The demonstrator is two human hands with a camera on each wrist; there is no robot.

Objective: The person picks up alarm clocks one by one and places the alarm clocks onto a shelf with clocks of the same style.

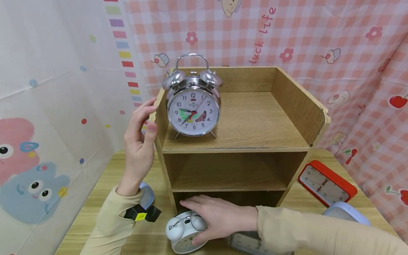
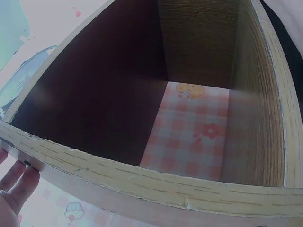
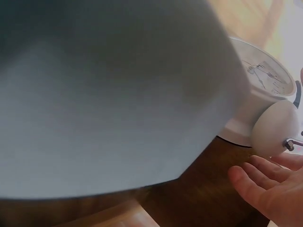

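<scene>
In the head view my left hand [image 1: 140,141] rests against the left side panel of a wooden shelf [image 1: 236,150]. Its fingertips touch the panel's outer face, as the left wrist view shows. Low in front of the shelf, my right hand [image 1: 220,216] holds a white twin-bell alarm clock [image 1: 181,233], thumb at the dial and fingers behind the bells. The right wrist view shows this clock [image 3: 270,75] from the side, partly covered by a large blurred grey surface. A silver twin-bell alarm clock [image 1: 193,113] stands upright on the shelf's top, at the left.
Right of the shelf, a red rectangular clock [image 1: 328,182] lies near a pale blue clock [image 1: 347,211]. A dark rectangular clock [image 1: 245,242] is partly hidden under the right forearm. Another blue clock [image 1: 146,196] lies behind the left wrist. Patterned curtains [image 1: 239,35] stand behind.
</scene>
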